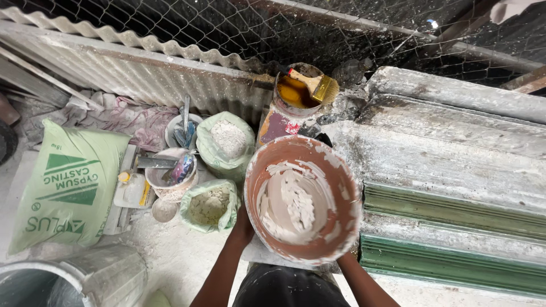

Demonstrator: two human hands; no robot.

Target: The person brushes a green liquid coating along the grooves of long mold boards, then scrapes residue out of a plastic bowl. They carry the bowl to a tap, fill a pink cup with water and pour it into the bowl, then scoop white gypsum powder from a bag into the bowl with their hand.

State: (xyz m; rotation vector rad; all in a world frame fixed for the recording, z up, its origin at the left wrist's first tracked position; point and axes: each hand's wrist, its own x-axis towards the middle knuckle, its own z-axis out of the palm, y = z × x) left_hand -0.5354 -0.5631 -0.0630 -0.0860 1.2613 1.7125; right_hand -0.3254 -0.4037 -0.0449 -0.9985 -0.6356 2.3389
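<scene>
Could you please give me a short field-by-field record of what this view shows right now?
Setting: dusty plaster workspace beside a wire fence
Held item: orange bowl smeared with white plaster
Left hand: on the bowl's left side
Right hand: hidden beneath the bowl's rim
Behind bowl: tin of amber liquid with a brush
Left of bowl: two open bags of white powder, green sack
Right: long moulding

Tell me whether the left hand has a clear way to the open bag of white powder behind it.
Probably yes: the left hand grips the orange bowl, and the bag of white powder sits uncovered just beyond it, nothing between.
</scene>
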